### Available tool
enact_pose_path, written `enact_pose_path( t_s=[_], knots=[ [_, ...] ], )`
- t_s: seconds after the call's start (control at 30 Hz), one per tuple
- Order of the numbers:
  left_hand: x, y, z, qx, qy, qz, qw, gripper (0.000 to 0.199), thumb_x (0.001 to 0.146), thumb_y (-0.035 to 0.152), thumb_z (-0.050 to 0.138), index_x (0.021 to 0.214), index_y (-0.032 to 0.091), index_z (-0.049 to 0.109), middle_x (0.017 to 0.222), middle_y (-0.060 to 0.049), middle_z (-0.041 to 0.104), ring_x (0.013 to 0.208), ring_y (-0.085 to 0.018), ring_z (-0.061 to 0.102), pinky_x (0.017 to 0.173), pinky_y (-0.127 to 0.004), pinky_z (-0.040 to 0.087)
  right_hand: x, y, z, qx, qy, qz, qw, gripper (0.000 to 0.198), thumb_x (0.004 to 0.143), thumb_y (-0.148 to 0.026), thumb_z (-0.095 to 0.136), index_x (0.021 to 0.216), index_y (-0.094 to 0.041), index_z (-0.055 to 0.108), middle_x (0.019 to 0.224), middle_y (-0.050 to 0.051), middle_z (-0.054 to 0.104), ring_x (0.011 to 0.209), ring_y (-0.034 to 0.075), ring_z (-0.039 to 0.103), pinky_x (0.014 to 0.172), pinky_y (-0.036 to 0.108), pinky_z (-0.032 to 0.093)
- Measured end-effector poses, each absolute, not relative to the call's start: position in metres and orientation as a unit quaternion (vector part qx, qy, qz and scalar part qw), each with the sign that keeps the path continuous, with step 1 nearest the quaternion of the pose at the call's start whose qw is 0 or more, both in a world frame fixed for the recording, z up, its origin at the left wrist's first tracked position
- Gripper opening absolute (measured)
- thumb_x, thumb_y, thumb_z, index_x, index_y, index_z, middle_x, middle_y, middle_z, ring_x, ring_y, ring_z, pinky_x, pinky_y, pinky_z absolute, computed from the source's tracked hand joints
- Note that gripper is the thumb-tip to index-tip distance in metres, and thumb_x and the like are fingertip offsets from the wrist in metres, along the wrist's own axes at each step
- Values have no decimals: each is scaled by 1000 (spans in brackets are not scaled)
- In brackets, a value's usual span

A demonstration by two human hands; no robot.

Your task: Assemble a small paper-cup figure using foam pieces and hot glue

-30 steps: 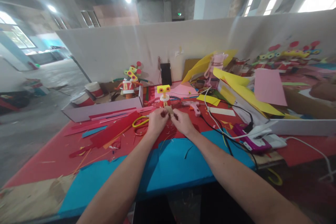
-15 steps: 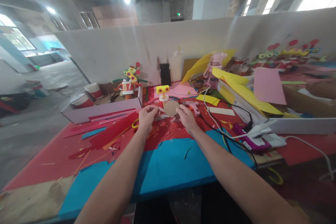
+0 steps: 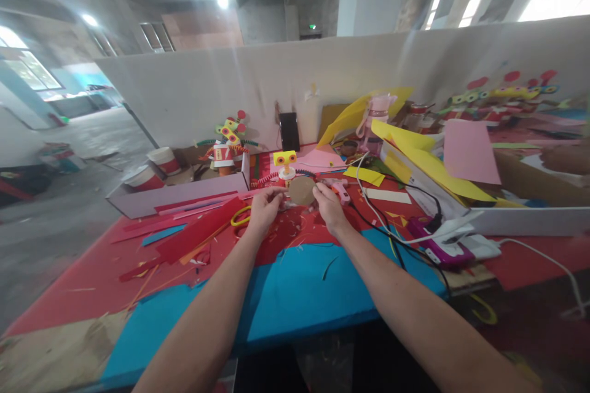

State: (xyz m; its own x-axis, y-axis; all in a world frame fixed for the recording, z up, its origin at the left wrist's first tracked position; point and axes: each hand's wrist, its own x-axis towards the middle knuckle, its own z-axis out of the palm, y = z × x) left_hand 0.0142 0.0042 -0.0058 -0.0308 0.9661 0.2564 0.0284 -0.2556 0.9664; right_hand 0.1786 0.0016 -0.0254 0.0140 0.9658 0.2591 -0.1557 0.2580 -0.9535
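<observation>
A red-covered table (image 3: 92, 264) spreads across the view, with a white box (image 3: 530, 222) at right; yellow sheets (image 3: 428, 163) and a pink sheet (image 3: 471, 152) lie in or over it. A smaller pale box (image 3: 184, 193) at far left holds red-and-white cups (image 3: 165, 161), whose insides are hidden. At near centre, the right hand (image 3: 328, 204) pinches the right edge of a tan disc between thumb and fingers. The left hand (image 3: 266, 206) has its fingertips drawn together just beside the left edge; whether they grip anything cannot be told. Beyond stands a yellow-headed figure (image 3: 284, 167); a pink glue gun (image 3: 340, 188) lies just right. The disc (image 3: 302, 191) is between the hands, partly hiding the figure. It is probably best handled by its rim, pressed lightly against bending, with the left fingertips steadying the opposite edge, clear of the gun's tip.
</observation>
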Motion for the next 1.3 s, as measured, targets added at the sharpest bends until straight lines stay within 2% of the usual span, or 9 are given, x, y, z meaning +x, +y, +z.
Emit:
enact_pose_path(
  t_s=[0.1,0.2,0.33,0.43,0.57,0.63,0.7,1.13,1.3],
  knots=[
    [17,0,-1,552,421,564,447,34,72,45,67,88,15,67,65,1,60,52,-8,52,51,-20,41,180,0,-25,-414,-568,420,574,25,84,-42,46,68,-23,44,59,-4,49,45,12,50,43,25,40],
    [19,-2,1,579,411,529,466,30,70,42,71,80,14,65,58,3,57,48,-6,48,48,-18,37,180,0,-26,-422,-602,391,553,22,84,-41,47,71,-22,49,60,-3,54,49,13,53,47,25,42],
    [20,-1,-4,583,402,519,478,29,68,40,72,73,14,61,55,3,57,47,-7,49,49,-19,39,175,-1,-24,-377,-586,450,558,26,74,-40,61,91,-20,60,85,2,67,70,17,62,56,27,50],
    [21,1,-7,578,400,520,484,28,69,39,70,78,14,61,60,1,61,49,-9,53,52,-21,43,173,-2,-24,-359,-555,494,564,36,72,-38,62,101,-18,61,93,5,69,72,18,64,59,30,53],
    [21,0,-6,629,443,566,297,19,73,29,66,87,16,64,71,-1,64,60,-12,57,58,-24,46,175,-1,-26,-410,-599,414,550,30,76,-34,56,99,-16,64,87,5,71,62,17,62,56,30,52],
    [21,-2,-5,681,448,552,176,9,76,23,63,82,18,66,75,-2,66,67,-13,58,64,-25,46,176,-2,-27,-427,-635,352,539,27,78,-31,54,98,-16,66,85,5,71,67,18,63,59,29,50],
    [23,-4,-5,724,439,518,122,8,78,19,61,79,19,68,78,-3,68,71,-14,60,69,-26,46,176,-3,-28,-435,-668,294,527,24,79,-27,52,95,-16,66,84,5,71,73,19,63,63,28,49],
    [39,-13,-7,702,480,510,130,12,69,13,59,61,20,63,64,0,60,62,-14,50,62,-25,37,172,-9,-30,-454,-717,185,496,12,79,-20,48,72,-19,58,69,3,59,63,17,50,58,26,36],
    [40,-12,-6,688,501,506,136,7,69,16,58,63,19,60,63,0,59,61,-14,50,62,-24,37,169,-9,-31,-454,-696,235,504,14,79,-21,49,83,-18,62,72,2,62,61,15,50,57,25,37]
  ],
)
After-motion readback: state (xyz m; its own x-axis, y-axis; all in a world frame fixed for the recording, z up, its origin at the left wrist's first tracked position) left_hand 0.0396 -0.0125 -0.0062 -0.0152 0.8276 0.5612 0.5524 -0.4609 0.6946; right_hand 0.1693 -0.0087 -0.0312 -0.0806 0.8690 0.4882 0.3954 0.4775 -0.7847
